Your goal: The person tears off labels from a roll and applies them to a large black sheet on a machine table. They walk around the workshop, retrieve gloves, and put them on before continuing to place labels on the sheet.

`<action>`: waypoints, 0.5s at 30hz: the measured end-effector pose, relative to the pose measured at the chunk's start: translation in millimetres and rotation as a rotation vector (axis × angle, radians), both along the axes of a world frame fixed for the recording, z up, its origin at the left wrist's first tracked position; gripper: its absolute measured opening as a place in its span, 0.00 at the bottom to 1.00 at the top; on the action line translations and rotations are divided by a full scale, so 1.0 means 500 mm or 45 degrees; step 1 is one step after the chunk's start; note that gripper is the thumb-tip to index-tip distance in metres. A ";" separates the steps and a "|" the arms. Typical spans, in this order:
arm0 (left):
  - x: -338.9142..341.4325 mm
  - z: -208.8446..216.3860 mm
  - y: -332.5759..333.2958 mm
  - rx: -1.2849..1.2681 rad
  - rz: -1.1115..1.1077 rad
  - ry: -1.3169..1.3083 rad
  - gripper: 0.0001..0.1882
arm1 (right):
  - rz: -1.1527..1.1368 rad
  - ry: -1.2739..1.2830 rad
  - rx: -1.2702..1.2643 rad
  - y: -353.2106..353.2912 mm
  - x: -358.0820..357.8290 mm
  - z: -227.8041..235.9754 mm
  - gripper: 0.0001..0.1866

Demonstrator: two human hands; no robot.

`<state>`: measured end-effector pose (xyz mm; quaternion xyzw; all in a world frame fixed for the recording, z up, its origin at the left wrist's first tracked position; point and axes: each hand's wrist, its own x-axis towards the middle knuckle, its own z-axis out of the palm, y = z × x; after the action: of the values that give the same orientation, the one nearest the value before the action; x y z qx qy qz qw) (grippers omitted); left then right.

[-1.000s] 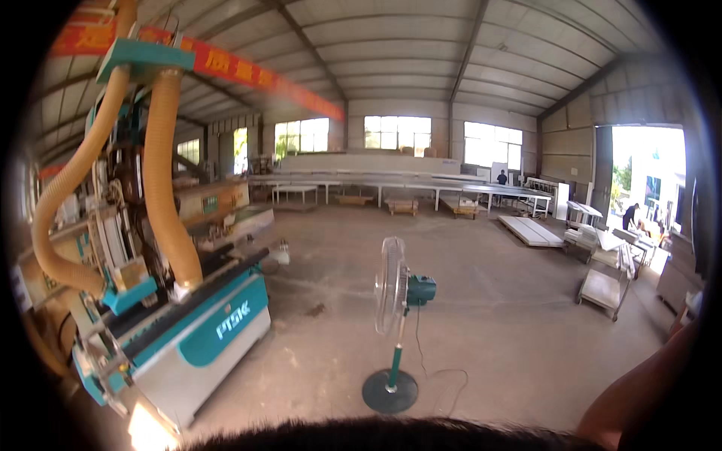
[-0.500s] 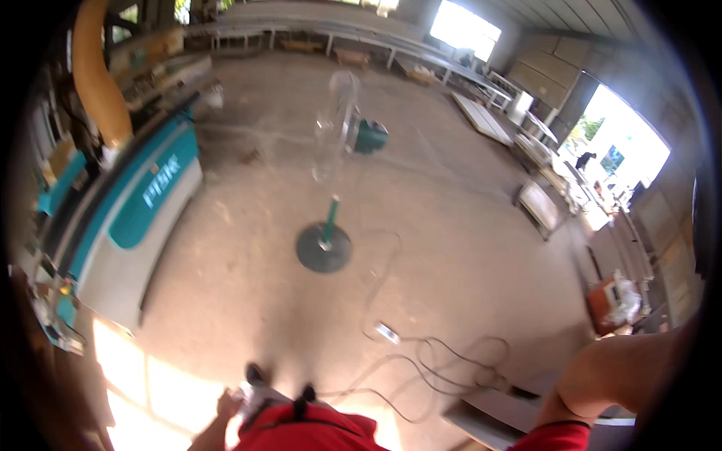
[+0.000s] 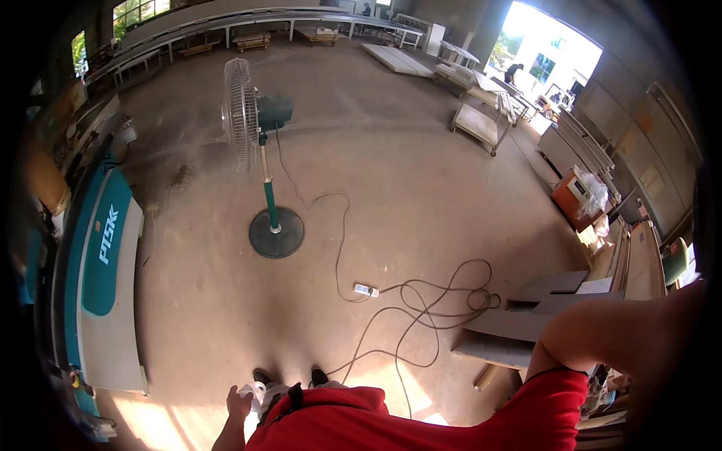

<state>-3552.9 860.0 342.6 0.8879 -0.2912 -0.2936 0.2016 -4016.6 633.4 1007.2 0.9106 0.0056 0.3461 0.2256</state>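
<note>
Low in the view, beside my red shirt, my left hand point(image 3: 238, 404) hangs with its fingers curled round a white crumpled thing point(image 3: 247, 390); whether that is paper or cloth I cannot tell. My right arm is bent and raised at the right edge, and its hand lies outside the view. Neither hand touches the fan point(image 3: 241, 113) standing ahead on the floor, which has a round dark base point(image 3: 277, 244) and a green post. A thin cord runs from it to a white power strip point(image 3: 366, 290) on the floor.
A loose cable point(image 3: 421, 310) lies in loops near my feet. To the left stands a long teal-and-grey machine point(image 3: 113, 331). Boards point(image 3: 519, 323) and an orange-red box point(image 3: 575, 197) line the right side. A wheeled cart point(image 3: 477, 126) stands farther off, near the bright doorway where a person point(image 3: 513, 73) bends.
My view has turned to the right and steadied, so the fan and machine sit farther left and look sharper. My left hand stays low; my right arm remains raised.
</note>
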 end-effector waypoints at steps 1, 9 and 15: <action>0.000 -0.004 -0.005 -0.026 -0.018 -0.011 0.37 | 0.010 -0.071 0.045 0.006 0.000 -0.007 0.25; -0.019 -0.035 0.020 0.046 0.031 0.102 0.39 | -0.012 -0.702 1.040 -0.160 0.183 -0.368 0.05; -0.014 -0.073 0.097 0.075 0.179 0.066 0.40 | 0.100 -0.296 1.702 -0.101 0.363 -0.651 0.03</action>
<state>-3559.8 908.4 306.0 0.9039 -0.2141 -0.3098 0.2030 -3835.0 582.7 681.9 0.8105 -0.2009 0.3786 -0.3992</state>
